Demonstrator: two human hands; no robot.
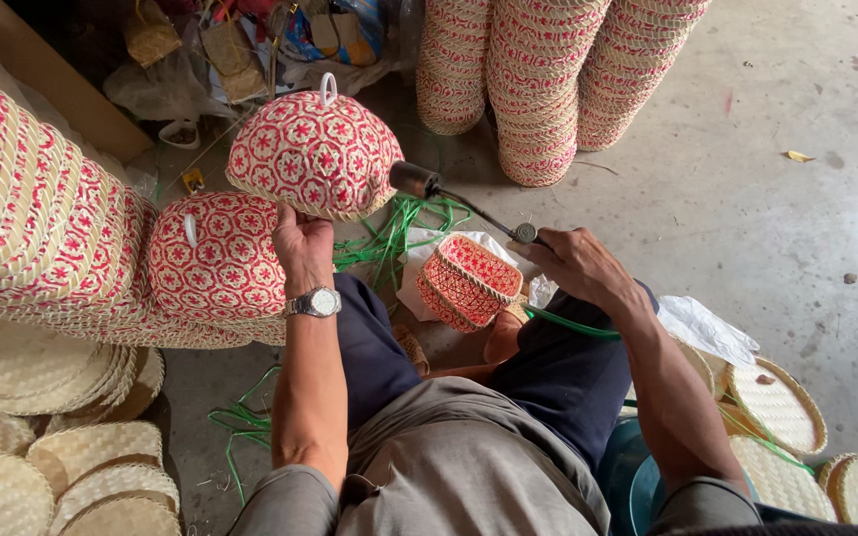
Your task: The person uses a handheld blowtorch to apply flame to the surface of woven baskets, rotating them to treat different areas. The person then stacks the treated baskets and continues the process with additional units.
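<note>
Woven lids in hand

Left hand [300, 243] grips a red-patterned lid [315, 154] from below; right hand [578, 263] is closed around a dark tool [469, 203], above a small basket [467, 281].

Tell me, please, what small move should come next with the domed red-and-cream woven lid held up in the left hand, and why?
Probably lower the domed red-and-cream woven lid onto the stack of matching woven lids beside it. The left hand holds it by the rim just above and right of that stack, its white loop already on top, while the right hand holds the dark-handled metal tool clear of it.
</note>
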